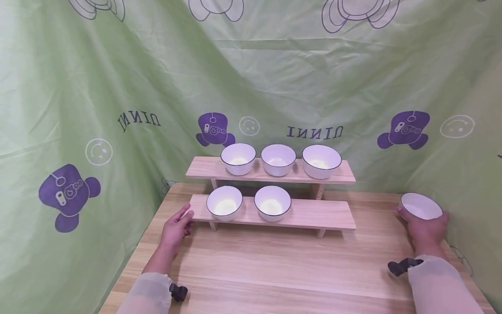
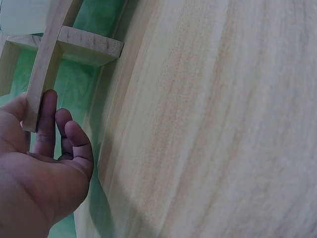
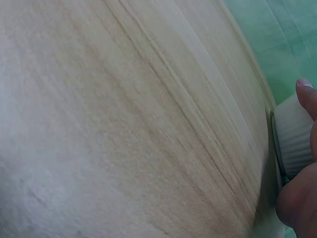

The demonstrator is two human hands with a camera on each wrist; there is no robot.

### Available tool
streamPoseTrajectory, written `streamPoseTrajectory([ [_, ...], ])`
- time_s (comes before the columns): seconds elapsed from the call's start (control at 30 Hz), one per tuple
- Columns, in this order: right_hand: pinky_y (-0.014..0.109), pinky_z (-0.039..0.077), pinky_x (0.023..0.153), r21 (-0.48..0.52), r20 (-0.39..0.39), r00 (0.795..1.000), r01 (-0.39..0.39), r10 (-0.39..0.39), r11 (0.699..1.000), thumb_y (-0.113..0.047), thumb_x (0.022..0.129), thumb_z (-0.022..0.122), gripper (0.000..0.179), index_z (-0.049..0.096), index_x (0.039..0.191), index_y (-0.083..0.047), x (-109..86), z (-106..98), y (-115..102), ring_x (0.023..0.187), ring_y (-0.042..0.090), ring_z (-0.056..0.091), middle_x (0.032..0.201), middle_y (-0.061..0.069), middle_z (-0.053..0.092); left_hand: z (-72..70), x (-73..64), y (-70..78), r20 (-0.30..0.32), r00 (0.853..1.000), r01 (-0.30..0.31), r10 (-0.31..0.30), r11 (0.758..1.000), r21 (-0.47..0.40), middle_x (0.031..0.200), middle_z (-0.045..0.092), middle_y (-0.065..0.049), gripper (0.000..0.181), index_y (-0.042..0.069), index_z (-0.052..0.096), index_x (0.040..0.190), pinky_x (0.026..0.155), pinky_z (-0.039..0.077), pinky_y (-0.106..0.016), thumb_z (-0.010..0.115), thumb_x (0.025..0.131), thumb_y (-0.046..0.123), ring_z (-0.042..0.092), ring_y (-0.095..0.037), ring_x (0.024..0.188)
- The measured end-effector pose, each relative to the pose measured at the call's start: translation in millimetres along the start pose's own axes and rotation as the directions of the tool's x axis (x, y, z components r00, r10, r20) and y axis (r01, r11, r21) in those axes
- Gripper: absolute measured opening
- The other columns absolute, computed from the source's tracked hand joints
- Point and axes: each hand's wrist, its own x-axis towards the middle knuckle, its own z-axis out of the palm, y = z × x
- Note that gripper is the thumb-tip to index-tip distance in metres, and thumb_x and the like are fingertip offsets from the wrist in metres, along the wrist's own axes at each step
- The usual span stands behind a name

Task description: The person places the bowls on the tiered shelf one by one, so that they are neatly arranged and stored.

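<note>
My left hand (image 1: 175, 230) is at the left end of the lower wooden shelf (image 1: 313, 213). In the left wrist view the thumb and index finger pinch the shelf's end (image 2: 33, 106), while the other fingers curl loosely below. At the table's right side my right hand (image 1: 427, 229) grips a white bowl (image 1: 421, 206) with a dark rim, thumb and fingers spread round its sides. The right wrist view catches only part of this bowl's ribbed wall (image 3: 293, 134) beside the thumb. Two similar bowls, a left one (image 1: 225, 202) and a middle one (image 1: 272, 202), stand on the lower shelf.
Behind and higher, an upper wooden shelf (image 1: 251, 175) carries three white bowls: left (image 1: 238, 158), middle (image 1: 278, 160) and right (image 1: 321, 160). Both shelves stand on a wooden table (image 1: 290, 266). A green printed curtain (image 1: 274, 83) hangs round the back and sides.
</note>
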Motion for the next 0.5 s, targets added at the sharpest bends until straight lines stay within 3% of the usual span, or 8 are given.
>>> streamPoseTrajectory([
  [0.5,0.037,0.013,0.128,0.023,-0.038,0.999,0.002,-0.001,1.000,-0.049,0.075,0.092,0.134,-0.004,0.166,-0.025,-1.2,-1.8,9.7,0.156,0.031,0.017,0.171,0.014,0.013,0.8,-0.5,-1.0,0.010,1.000,0.008,-0.008,1.000,-0.018,0.088,0.072,0.002,0.065,0.022,0.057,0.150,0.073,0.059,-0.026,0.080,0.092,0.041,0.066,-0.016,0.089],
])
